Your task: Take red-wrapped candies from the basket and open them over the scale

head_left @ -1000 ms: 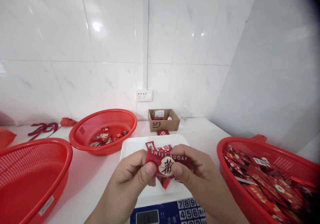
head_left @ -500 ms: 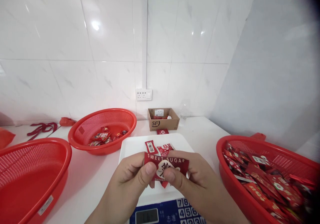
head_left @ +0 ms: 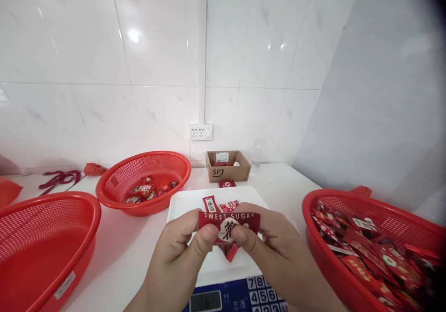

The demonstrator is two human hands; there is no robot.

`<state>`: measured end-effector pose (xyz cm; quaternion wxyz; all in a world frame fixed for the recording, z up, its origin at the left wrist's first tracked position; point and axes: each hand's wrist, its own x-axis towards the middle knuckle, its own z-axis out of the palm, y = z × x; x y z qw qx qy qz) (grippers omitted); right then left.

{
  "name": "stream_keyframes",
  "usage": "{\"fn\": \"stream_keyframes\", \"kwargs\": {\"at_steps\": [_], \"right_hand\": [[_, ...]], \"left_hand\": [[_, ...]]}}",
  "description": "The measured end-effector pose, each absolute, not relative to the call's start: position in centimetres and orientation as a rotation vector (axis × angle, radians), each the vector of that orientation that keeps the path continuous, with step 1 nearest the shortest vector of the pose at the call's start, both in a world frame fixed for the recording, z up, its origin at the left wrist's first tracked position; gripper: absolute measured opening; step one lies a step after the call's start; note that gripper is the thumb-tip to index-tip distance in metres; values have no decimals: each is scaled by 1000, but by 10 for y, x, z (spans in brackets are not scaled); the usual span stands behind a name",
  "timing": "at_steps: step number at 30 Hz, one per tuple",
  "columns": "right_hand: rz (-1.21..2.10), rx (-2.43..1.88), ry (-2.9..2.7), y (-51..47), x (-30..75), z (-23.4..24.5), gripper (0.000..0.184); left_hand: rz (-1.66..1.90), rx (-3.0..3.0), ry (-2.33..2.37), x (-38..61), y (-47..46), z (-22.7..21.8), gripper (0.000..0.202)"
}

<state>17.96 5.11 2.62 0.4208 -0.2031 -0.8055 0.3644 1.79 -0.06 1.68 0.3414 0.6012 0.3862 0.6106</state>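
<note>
So what's the pouch look like up close? (asks mika)

tomo: Dark red pouch with "SWEET SUGAR" in white along the top edge. There's a round white badge with a dark character in the middle, and a pointy red corner hangs out below the thumbs. Left hand and right hand are both pinched shut on it, thumb against forefinger, one at each end, so it's stretched flat between them.

mika: And how tight is it around there?

tomo: Right under the wrists is the scale's blue keypad. The pouch hangs over the white tray, and just past the fingers a few small packets lie on it. Off the right hand the full basket is near, loaded with red packets. Off the left hand there's bare white table before the big basket, so more room that side. Further back on the left is a third basket with a handful of candies. Straight behind the grip is a cardboard box at the tiled wall, with a socket above it.
</note>
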Motion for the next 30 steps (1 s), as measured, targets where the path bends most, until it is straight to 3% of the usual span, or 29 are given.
{"fn": "stream_keyframes", "kwargs": {"at_steps": [4,8,11,14,19,23,30], "right_hand": [[654,-497,-1940,55,179,21,17],[408,-376,-1997,60,180,15,45],[373,-342,-2028,62,180,14,52],[446,-376,-1980,60,180,13,52],[805,-622,-1662,54,181,16,25],[1115,-595,-1742,52,182,20,41],[1044,-618,-1824,52,182,20,34]], "left_hand": [[1583,1423,961,16,2,14,46],[1609,1170,879,18,3,14,56],[1645,1027,867,20,1,16,38],[1653,988,829,22,-1,18,28],[1673,1019,803,26,-4,15,24],[1676,1124,870,32,-8,14,29],[1681,1304,996,30,-9,15,22]]}}
